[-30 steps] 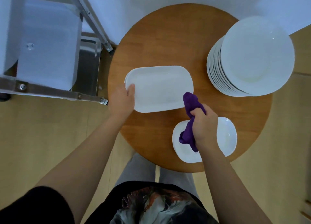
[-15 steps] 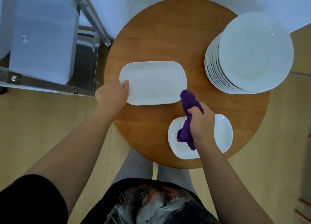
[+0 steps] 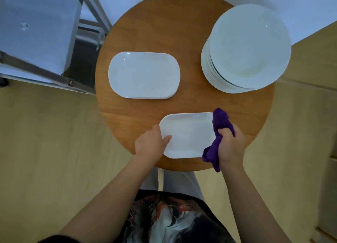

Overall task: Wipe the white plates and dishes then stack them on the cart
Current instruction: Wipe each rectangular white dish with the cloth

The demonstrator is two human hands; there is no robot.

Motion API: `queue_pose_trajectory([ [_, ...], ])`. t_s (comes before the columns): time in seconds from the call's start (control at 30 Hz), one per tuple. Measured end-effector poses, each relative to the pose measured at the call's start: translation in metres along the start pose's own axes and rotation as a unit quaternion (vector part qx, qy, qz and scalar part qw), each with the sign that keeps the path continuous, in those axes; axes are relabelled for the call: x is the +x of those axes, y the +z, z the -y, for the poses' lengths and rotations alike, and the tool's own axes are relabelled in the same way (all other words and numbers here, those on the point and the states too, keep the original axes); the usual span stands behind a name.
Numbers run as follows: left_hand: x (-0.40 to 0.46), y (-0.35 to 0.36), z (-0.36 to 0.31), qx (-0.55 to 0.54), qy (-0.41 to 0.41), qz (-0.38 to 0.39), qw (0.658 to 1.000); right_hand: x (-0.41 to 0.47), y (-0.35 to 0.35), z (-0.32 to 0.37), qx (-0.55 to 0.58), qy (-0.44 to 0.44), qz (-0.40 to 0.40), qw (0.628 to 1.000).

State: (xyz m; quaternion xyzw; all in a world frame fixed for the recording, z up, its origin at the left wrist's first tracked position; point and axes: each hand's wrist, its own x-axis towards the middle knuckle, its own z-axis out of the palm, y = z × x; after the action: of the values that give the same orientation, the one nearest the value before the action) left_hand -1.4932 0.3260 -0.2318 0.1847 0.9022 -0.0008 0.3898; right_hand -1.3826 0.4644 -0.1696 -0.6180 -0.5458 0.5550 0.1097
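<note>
A small white rectangular dish (image 3: 188,135) lies at the near edge of the round wooden table (image 3: 156,29). My left hand (image 3: 151,144) grips its left rim, thumb on top. My right hand (image 3: 230,148) holds a bunched purple cloth (image 3: 219,126) at the dish's right end. A larger white oblong dish (image 3: 144,75) lies further back on the left, with no hand on it. A tall stack of round white plates (image 3: 248,47) stands at the back right.
The metal cart (image 3: 45,73) stands to the left of the table, its shelf covered with white sheet (image 3: 34,23). Light wooden floor surrounds the table. My legs are against the table's near edge.
My left hand has let go of the larger oblong dish and moved right to take the small dish's left rim. My right hand with the cloth has shifted to that dish's right end.
</note>
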Motion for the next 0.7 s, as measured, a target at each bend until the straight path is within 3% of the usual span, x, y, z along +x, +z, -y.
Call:
queue_pose_trajectory([
  [0.1, 0.004, 0.003, 0.002, -0.076, -0.062, -0.031, 0.995, 0.002, -0.012, -0.005, -0.008, -0.003, 0.017, 1.000],
  [0.23, 0.007, 0.005, 0.005, -0.134, -0.071, -0.024, 0.988, 0.006, -0.025, -0.010, 0.001, -0.003, 0.040, 0.999],
  [0.7, -0.009, 0.001, -0.004, -0.094, -0.063, -0.093, 0.989, 0.021, -0.047, -0.022, 0.074, 0.021, 0.017, 0.997],
])
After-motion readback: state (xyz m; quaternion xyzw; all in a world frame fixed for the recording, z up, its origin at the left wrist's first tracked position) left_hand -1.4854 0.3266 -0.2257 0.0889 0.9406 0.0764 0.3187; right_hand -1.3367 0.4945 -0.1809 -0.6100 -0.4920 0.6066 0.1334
